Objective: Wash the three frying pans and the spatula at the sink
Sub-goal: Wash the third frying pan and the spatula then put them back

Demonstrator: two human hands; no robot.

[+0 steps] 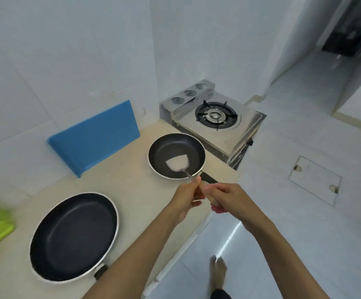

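Both hands are closing round the spatula point(180, 165) handle at the counter edge: left hand point(187, 199) high on the shank, right hand point(229, 200) lower. Its long axis is running straight beyond them, blade lying inside the small pan point(176, 155), short of the stove point(216, 119).

i see the small frying pan point(176, 155) with a dark matt non-stick inside and a bright metal rim; the large frying pan point(74, 236) looks the same, faintly glossy. the spatula point(176, 164) has a pale blade on a shiny metal neck. the gas stove point(216, 124) is brushed steel, the counter point(132, 190) smooth cream stone, the wall point(67, 50) and floor point(218, 238) glossy white tile.
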